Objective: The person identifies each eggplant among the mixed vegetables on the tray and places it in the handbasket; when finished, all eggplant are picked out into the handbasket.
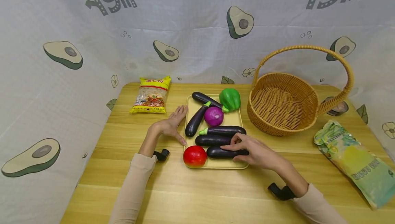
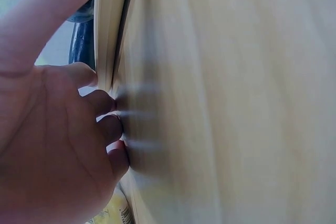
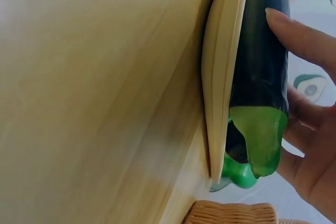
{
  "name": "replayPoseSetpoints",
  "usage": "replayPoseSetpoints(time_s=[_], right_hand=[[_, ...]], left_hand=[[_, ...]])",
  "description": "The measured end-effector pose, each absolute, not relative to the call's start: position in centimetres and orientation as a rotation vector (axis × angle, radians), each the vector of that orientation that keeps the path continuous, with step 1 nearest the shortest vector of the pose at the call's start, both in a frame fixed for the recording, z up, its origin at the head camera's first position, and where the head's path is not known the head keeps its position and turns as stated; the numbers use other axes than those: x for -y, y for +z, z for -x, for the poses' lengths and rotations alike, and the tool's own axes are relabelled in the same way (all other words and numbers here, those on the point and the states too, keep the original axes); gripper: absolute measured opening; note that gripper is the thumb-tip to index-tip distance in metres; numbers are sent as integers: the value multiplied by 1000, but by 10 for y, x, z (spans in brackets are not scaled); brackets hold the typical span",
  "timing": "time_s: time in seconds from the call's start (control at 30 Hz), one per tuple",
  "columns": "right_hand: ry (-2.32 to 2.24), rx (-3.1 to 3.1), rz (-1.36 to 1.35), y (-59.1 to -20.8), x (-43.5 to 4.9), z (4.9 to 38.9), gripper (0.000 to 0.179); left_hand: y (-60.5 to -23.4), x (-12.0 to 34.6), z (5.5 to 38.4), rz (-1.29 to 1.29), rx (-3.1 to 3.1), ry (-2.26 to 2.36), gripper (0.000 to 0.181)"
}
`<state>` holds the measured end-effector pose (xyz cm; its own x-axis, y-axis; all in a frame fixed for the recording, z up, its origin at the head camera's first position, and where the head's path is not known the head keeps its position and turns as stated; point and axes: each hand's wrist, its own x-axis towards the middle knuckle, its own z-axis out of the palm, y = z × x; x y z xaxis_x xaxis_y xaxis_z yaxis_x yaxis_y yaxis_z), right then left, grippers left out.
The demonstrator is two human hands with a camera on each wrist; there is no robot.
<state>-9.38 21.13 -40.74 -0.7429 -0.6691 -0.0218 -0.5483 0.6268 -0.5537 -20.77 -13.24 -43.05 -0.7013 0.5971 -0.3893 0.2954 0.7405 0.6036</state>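
We're likely positioning the front eggplant, right hand pinching it, left hand spread beside the tray; next probably calls for a controlled lift or release.

From the head I look forward and down at the wooden table; both wrist views, close and turned sideways, share the cream tray.

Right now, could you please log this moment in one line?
left hand: at tray edge | right hand: holds nearest eggplant | basket: right of tray

Eggplants on tray, basket at right
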Motion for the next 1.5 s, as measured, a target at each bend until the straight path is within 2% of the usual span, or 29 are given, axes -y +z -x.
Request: replayPoseSetpoints(time_s=[0.77,1.13,1.5], right_hand=[[-771,-2633,1140,-400,-213,97,49],[-850,-2731,1241,-365,-227,112,49],[-827,-2875,1242,-319,-260,144,52]], left_hand=[[-431,135,209,-672,-2354,668,147],[-431,135,209,-671,-2349,679,148],[-430,134,208,-667,-2344,675,148]])
